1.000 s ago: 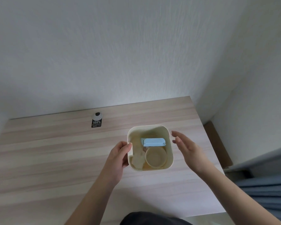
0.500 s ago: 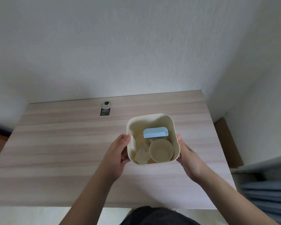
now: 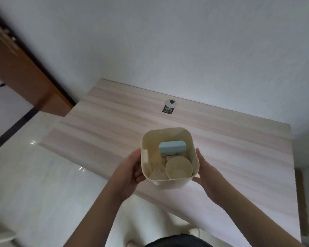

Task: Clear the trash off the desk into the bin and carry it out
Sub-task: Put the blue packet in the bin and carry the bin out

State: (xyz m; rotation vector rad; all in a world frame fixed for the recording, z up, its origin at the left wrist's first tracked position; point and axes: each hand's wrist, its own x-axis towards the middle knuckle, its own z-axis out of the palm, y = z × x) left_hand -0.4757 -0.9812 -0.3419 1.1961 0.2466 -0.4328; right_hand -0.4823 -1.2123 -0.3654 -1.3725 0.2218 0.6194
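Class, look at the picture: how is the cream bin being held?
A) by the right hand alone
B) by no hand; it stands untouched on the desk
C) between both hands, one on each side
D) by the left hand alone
C: the left hand and the right hand press against opposite sides of the bin.

Small black label with a white round cap (image 3: 169, 107) is sitting near the far edge of the top, close to the white textured wall (image 3: 185, 41). Brown wooden door (image 3: 16, 68) is showing far left, and glossy pale floor tiles (image 3: 34, 184) are reflecting light on the near left.
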